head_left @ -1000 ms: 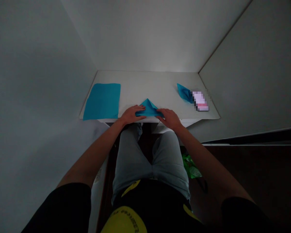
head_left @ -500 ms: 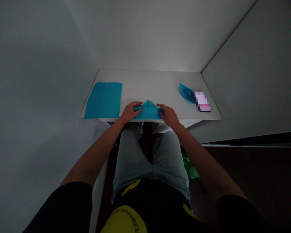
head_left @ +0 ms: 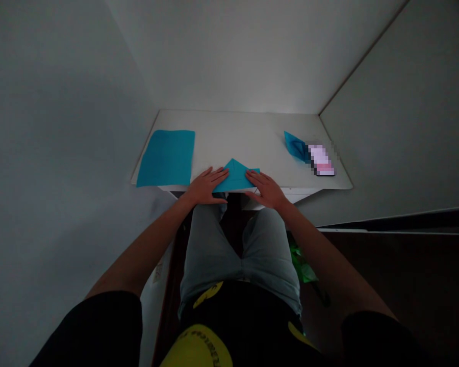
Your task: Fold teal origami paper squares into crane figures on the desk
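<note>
A folded sheet of blue paper (head_left: 235,177) lies at the front edge of the white table, its pointed top facing the wall. My left hand (head_left: 207,186) rests on the paper's left part, fingers stretched out flat, thumb down past the table edge. On the right part lies my right hand (head_left: 265,188), also flat, its fingers extended over the fold and its thumb apart. Both palms hide the outer ends of the paper. Neither hand grips it.
The white table (head_left: 237,127) stands against the wall. Flat blue paper (head_left: 166,158) lies at its left. On the right are a folded blue paper piece (head_left: 295,147) and a phone (head_left: 321,160) with a lit, pixelated screen. A green plastic bag (head_left: 304,267) is on the floor.
Both hands have gone from holding the paper's ends between thumb and fingers to lying flat on it. The paper's front strip now looks turned over, with a plain triangular face showing.
</note>
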Demonstrator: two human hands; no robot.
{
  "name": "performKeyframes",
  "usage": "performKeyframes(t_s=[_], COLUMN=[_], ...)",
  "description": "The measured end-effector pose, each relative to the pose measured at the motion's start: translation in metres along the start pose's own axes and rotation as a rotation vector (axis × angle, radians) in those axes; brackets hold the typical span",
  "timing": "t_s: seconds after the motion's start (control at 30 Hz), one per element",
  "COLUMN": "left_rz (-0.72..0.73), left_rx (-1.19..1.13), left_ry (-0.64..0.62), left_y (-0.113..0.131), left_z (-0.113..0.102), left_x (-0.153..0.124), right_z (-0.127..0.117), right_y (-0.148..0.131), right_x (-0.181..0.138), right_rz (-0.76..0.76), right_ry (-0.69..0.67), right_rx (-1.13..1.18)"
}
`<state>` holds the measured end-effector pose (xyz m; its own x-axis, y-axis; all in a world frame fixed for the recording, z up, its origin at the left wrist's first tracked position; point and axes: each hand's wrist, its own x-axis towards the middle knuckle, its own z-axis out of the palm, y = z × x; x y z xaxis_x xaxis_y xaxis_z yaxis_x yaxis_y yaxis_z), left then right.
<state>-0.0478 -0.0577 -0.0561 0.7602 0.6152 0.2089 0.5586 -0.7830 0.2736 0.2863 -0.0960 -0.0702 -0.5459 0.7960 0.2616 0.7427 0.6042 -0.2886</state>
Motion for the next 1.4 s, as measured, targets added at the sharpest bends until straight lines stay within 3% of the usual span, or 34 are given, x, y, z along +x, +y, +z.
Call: performKeyframes(t_s=[0.1, 0.27, 0.43, 0.53, 0.63, 0.8, 0.9, 0.97, 1.07, 1.2, 1.4], left_rz=[-0.054, -0.189, -0.483, -0.523, -0.610, -0.760, -0.676, -0.568, -0.380, -0.184, -0.104], left_rx=[-0.007, -0.173, -0.478, -0.605, -0.523, -0.221, -0.103, -0.056, -0.051, -0.086, -0.169], left_ry=[0.032, 0.159, 0.301, 0.353, 0.343, 0.291, 0.372, 0.379, 0.298, 0.168, 0.080], left_y=[-0.003, -0.001, -0.002, -0.011, -0.014, -0.007, -0.006, -0.008, -0.011, -0.013, -0.031], left_z=[0.003, 0.010, -0.019, -0.038, -0.037, -0.008, 0.003, 0.004, 0.002, 0.001, 0.001], left_x=[-0.011, -0.012, 0.007, 0.027, 0.042, 0.038, 0.029, 0.023, 0.012, -0.011, -0.030], right_z=[-0.002, -0.004, -0.031, -0.043, -0.035, -0.004, 0.000, -0.004, -0.014, -0.024, -0.030], right_y=[0.006, 0.000, 0.009, 0.024, 0.034, 0.036, 0.034, 0.032, 0.029, 0.030, 0.045], right_x=[-0.010, -0.007, 0.017, 0.038, 0.051, 0.045, 0.036, 0.031, 0.019, -0.003, -0.016], right_rz=[0.000, 0.126, 0.191, 0.304, 0.418, 0.495, 0.362, 0.234, 0.091, 0.027, -0.022], right_ry=[0.019, 0.090, 0.194, 0.308, 0.302, 0.249, 0.282, 0.206, 0.061, -0.014, -0.061], right_rx=[-0.001, 0.006, 0.270, 0.516, 0.569, 0.326, 0.196, 0.136, 0.057, -0.003, 0.036])
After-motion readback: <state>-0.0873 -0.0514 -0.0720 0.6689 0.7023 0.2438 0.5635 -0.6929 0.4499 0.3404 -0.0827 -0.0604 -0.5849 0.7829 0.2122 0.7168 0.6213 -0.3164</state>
